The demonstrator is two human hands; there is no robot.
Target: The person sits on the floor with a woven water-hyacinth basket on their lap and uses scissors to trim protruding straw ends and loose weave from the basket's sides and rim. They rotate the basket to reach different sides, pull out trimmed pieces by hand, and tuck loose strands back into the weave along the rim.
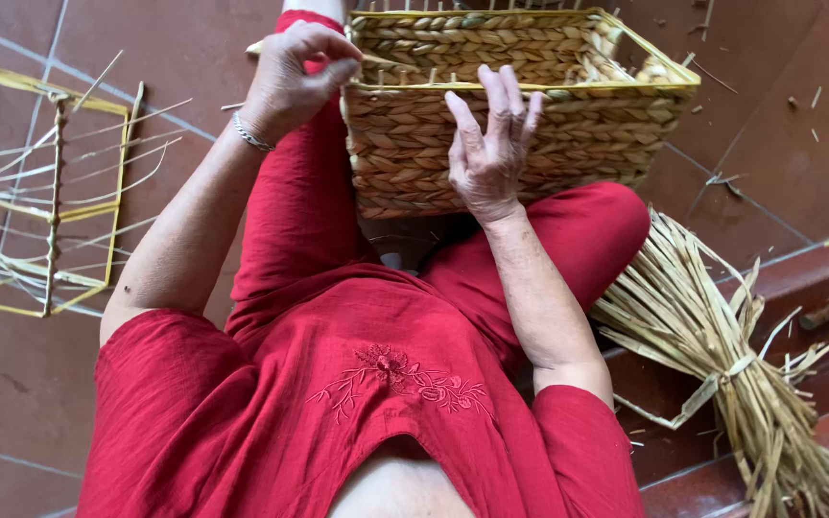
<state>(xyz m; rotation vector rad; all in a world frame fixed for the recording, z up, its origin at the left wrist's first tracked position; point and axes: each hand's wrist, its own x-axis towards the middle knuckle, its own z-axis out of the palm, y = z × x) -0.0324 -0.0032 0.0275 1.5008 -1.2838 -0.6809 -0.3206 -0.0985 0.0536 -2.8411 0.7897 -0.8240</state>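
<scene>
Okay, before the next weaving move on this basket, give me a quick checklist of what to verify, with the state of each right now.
1. Basket steady: ok, it rests on the red-clad lap with its woven side facing the person.
2. Left hand grip: ok, fingers pinched at the basket's top left corner; whether a strand is between them, cannot tell.
3. Right hand placement: ok, open, fingers spread against the woven wall just below the rim.
4. Rim: ok, the yellow frame edge shows, with short stake ends poking up along it.
5. Spare material within reach: ok, a tied bundle of straw lies beside the right leg.
6. Wire frame: ok, on the floor to the left, apart from both hands.
</scene>
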